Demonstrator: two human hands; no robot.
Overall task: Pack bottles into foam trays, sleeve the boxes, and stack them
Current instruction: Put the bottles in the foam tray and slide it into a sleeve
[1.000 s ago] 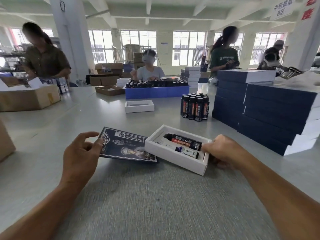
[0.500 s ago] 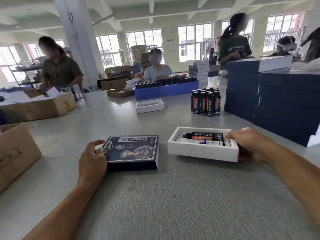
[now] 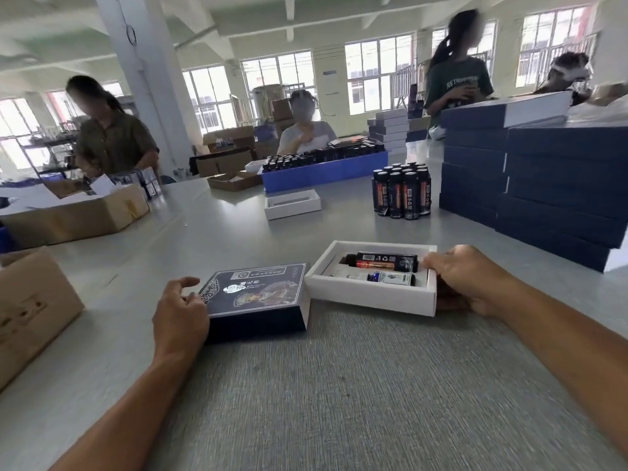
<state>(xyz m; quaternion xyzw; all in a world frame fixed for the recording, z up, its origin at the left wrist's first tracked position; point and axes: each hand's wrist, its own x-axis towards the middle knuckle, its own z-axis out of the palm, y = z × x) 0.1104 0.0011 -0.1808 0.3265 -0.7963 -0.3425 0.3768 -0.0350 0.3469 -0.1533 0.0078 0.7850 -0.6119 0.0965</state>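
Bright daylight from tall paned windows [image 3: 377, 74] – glass blown out white. Shadows soft. Wide-angle bowing at edges – faces blurred, background soft.
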